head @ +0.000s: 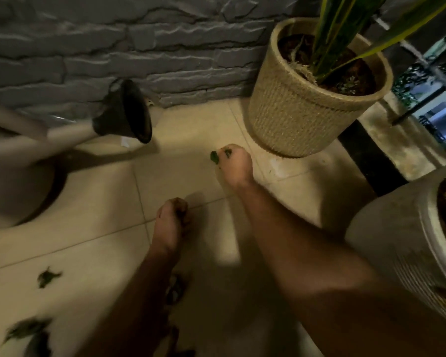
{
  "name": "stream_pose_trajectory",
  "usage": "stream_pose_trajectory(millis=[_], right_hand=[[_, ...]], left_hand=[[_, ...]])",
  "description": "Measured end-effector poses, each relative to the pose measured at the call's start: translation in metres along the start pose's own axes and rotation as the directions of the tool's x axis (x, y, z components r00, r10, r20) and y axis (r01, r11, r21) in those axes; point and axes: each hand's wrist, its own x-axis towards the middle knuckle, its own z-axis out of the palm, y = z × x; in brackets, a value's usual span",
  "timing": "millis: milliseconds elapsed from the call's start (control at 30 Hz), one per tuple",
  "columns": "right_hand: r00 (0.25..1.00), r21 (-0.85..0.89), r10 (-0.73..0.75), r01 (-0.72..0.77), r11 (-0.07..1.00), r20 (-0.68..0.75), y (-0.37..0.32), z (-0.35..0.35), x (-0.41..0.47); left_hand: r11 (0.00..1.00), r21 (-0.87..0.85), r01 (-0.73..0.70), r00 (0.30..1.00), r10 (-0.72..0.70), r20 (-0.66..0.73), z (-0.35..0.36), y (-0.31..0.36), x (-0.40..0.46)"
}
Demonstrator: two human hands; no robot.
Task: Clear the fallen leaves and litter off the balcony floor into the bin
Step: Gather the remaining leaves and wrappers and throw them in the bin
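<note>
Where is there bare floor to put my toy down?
Bare tiles lie between the watering can and the woven pot, ahead of the right hand. More lie beside the left hand. Bottom left is crowded with leaves.

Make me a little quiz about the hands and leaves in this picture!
1. True or false: the right hand pinches green leaf bits.
2. Which thing stands nearest the right hand: A, the woven pot, or B, the watering can?
3. Where do loose leaves lie on the floor?

Key: 1 true. 2 A. 3 Lower left, left of the left hand.
</note>
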Motion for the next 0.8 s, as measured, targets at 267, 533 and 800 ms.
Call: stream_pose_trajectory(millis=[267, 533, 800], right_hand=[[0.992, -0.440, -0.075, 0.114, 0.891, 0.106, -0.022, 0.023, -0.002], [0.835, 0.053, 0.064, -0.111, 0.992, 0.546, -0.033, -0.017, -0.036], [0.733, 0.017, -0.026, 0.020, 1.000, 0.680, -0.122, -0.051, -0.044]], left_hand=[[0.980, 0.172, -0.096, 0.994, 0.102, -0.027, -0.046, 0.013, -0.031], [0.992, 0.127, -0.024, 0.996, 0.034, -0.082, -0.057, 0.026, -0.052], [0.995, -0.094, 0.018, 0.976, -0.038, -0.215, -0.061, 0.040, -0.072]])
